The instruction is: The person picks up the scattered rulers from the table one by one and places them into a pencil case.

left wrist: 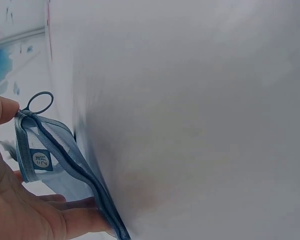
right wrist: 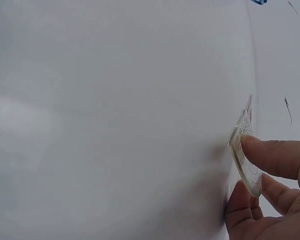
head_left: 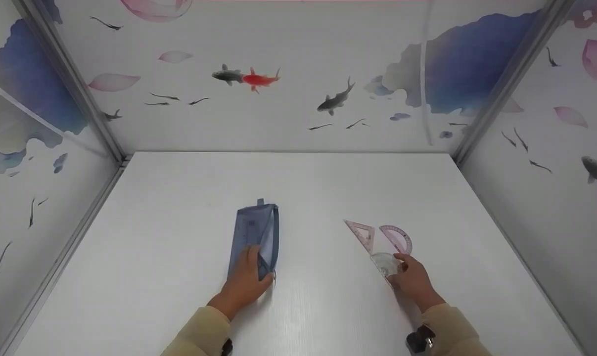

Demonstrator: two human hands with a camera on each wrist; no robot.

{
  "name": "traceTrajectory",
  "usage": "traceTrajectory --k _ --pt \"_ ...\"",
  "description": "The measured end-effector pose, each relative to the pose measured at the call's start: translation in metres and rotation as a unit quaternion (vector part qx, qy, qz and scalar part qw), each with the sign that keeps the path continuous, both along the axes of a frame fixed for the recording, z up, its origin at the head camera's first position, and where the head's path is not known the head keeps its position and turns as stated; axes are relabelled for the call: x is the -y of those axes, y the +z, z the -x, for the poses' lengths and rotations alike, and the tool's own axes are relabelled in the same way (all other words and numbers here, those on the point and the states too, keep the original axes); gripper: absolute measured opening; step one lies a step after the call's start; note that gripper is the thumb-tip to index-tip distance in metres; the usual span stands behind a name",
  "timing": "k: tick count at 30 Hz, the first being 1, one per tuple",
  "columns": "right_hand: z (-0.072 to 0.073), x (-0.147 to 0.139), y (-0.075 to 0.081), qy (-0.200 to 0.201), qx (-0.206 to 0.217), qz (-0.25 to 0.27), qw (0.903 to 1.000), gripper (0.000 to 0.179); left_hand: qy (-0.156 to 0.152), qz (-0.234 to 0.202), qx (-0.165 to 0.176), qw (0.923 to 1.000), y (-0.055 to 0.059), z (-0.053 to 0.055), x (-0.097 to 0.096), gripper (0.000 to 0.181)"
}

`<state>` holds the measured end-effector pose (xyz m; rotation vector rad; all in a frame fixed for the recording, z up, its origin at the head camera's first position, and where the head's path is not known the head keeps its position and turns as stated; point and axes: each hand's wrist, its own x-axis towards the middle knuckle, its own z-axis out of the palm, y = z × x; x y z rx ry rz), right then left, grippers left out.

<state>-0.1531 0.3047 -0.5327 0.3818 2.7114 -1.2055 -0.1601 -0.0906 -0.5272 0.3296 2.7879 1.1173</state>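
In the head view a blue zip pencil case [head_left: 251, 222] lies lengthwise on the table, left of centre. My left hand [head_left: 248, 282] grips its near end; up close, the thumb is at the corner by the zip's loop pull [left wrist: 41, 102] and the fingers are under the mesh side [left wrist: 72, 182]. To the right, my right hand [head_left: 416, 282] pinches a clear protractor [head_left: 385, 263] between thumb and fingers. Printed curves and lines show on that protractor [right wrist: 246, 155], which stands tilted. Just beyond it lie a pink set square [head_left: 365, 236] and a pink protractor [head_left: 399, 238].
The white table [head_left: 308, 188] is enclosed by a back wall [head_left: 288, 123] and side walls printed with fish and petals. Grey metal posts [head_left: 511, 74] run up the corners. Between the pencil case and the rulers is a wide stretch of tabletop.
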Motion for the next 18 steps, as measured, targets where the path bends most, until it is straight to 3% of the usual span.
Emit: traceTrajectory --k 9,18 --pt "0.0003 -0.002 -0.0025 -0.006 -0.01 0.011 0.9999 0.059 -0.001 0.0 -0.003 1.0 -0.0024 -0.0006 0.0002 0.072" --pt "-0.0016 -0.0001 0.0055 -0.03 -0.006 0.086 0.9958 0.058 -0.003 -0.002 -0.008 1.0 0.0002 -0.002 0.0004 0.072"
